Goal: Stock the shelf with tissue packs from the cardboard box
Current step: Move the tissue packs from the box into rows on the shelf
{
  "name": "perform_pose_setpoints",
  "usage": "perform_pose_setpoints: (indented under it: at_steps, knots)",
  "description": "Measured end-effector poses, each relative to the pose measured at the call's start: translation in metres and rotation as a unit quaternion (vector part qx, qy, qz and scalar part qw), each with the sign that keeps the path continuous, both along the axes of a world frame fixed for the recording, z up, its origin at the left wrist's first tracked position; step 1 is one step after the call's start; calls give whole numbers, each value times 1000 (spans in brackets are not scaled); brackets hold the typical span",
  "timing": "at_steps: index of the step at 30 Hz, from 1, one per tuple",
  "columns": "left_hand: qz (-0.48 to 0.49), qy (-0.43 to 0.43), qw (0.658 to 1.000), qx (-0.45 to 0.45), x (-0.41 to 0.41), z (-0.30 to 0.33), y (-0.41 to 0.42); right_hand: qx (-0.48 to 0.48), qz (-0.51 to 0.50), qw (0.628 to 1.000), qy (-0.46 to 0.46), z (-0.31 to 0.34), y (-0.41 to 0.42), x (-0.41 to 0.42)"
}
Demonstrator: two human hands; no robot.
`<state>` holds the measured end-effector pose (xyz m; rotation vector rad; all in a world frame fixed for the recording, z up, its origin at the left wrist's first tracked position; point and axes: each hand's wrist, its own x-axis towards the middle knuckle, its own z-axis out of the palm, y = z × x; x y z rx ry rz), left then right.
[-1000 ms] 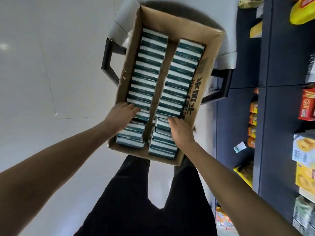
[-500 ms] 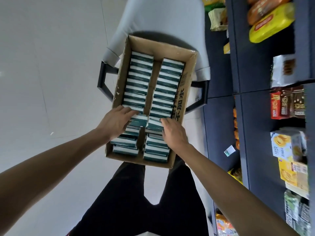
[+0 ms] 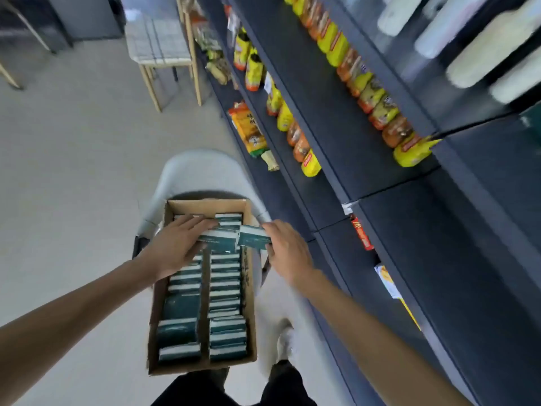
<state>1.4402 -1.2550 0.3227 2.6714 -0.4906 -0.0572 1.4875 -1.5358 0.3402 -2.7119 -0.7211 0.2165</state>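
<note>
An open cardboard box rests on a pale chair in front of me, filled with two rows of dark green tissue packs. My left hand grips a bundle of tissue packs lifted above the box's far end. My right hand holds another pack raised over the box's right wall. A gap shows in the left row where packs are gone. The dark shelf runs along my right side.
Yellow and orange snack bags line the upper shelves, with red and yellow packets lower down. A wooden stool stands farther along the aisle. My legs and a white shoe are beside the chair. Pale floor lies to the left.
Both hands have lifted tissue packs out of the near part of the box. My head has tilted up, bringing the aisle and upper shelves into view.
</note>
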Motion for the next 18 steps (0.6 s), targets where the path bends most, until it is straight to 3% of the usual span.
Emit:
perform_pose_setpoints:
  at_steps: [11, 18]
  knots:
    - [-121, -133, 981, -75, 101, 188, -133, 33, -114, 979, -167, 204, -170, 16]
    - [-181, -213, 955, -103, 132, 265, -265, 49, -161, 953, -251, 283, -307, -12]
